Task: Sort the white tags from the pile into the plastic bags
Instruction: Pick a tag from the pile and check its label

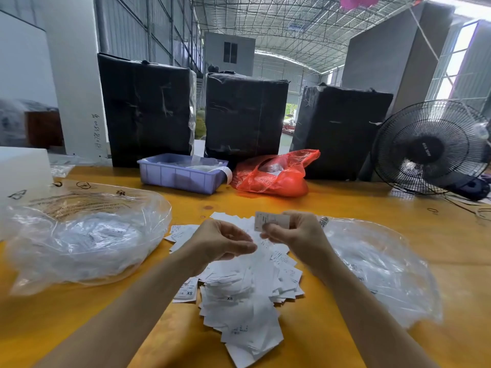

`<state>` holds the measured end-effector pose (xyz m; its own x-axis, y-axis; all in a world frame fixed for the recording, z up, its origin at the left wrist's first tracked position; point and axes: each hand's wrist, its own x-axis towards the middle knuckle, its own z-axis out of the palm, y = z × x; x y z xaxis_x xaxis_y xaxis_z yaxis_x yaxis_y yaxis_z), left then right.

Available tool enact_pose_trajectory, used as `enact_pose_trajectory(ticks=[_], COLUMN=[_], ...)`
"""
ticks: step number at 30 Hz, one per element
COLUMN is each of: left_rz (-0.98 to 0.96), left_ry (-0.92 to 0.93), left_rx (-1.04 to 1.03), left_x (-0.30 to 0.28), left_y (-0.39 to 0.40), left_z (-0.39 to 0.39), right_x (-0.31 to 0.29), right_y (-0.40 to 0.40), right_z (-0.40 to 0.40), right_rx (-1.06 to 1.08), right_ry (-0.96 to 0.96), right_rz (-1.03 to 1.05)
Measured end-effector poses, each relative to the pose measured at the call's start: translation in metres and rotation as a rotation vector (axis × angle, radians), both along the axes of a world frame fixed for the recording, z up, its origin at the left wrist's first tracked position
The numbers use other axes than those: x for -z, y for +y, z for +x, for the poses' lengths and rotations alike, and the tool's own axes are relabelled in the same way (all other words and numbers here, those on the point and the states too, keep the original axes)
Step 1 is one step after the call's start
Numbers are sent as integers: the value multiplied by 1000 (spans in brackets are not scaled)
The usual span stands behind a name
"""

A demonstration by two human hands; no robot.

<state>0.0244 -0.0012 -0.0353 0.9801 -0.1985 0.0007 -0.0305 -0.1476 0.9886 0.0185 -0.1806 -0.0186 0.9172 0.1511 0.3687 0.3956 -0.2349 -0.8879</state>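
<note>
Centrally, my right hand (pixel 288 232) pinching a flat rectangular white paper tag (pixel 271 220), left hand (pixel 225 241) loosely curled, empty, over the loose heap of white paper tags (pixel 247 296), crinkled clear plastic bags (pixel 87 235) flanking, glossy yellow surface (pixel 345 203).

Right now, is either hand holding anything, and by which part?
The right hand pinches one white tag by its lower edge, above the pile. The left hand is curled, but whether it holds a tag cannot be told.

Both forearms are bare, no sleeves showing; the left hand (pixel 221 241) and right hand (pixel 295 232) seemingly wear no rings or gloves.
</note>
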Motion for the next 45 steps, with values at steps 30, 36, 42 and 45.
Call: enact_pose_trajectory(ticks=[30, 36, 42, 45], left_rz=[-317, -289, -294, -294], left_ry=[62, 9, -16, -14], left_rx=[-72, -122, -135, -138], left_x=[-1, -1, -2, -3], left_y=[-4, -8, -9, -9], left_z=[2, 2, 2, 1], right_x=[-1, -1, 3, 2], right_y=[3, 3, 4, 4], right_z=[0, -1, 0, -1], right_rx=[78, 78, 121, 125], right_ry=[-139, -131, -126, -137], right_rz=[104, 128, 20, 24])
